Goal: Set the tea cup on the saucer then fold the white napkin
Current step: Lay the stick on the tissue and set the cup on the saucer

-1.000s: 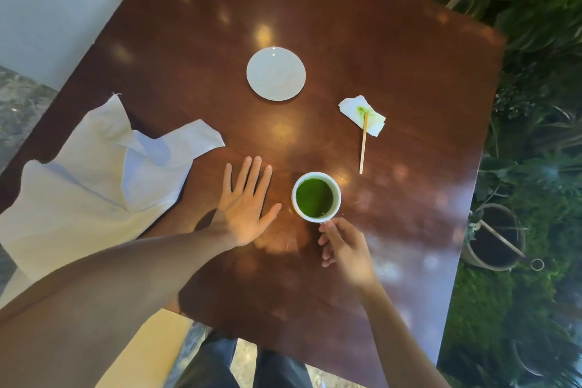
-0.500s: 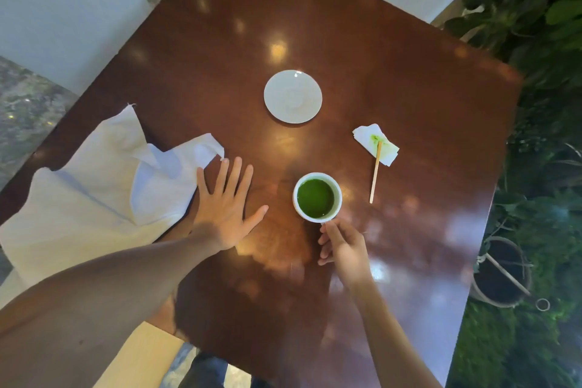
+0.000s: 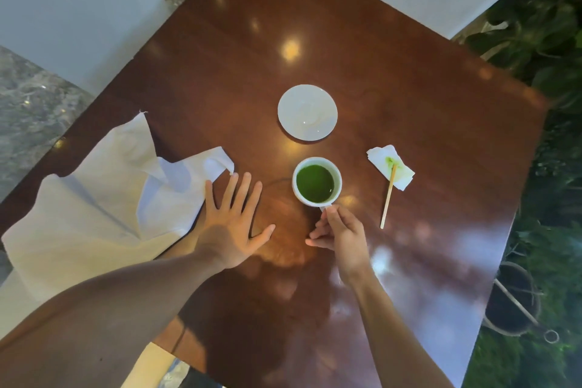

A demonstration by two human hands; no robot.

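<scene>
Closer to round glossy saucer now, white cup, right-hand-pinched.

Between the cup and the saucer you have a short strip of bare table, nothing in it. To your right, a wooden stick lies with its tip on a small stained tissue, near the cup. Your left hand lies flat beside the cup, its fingers at the edge of the white napkin.
</scene>
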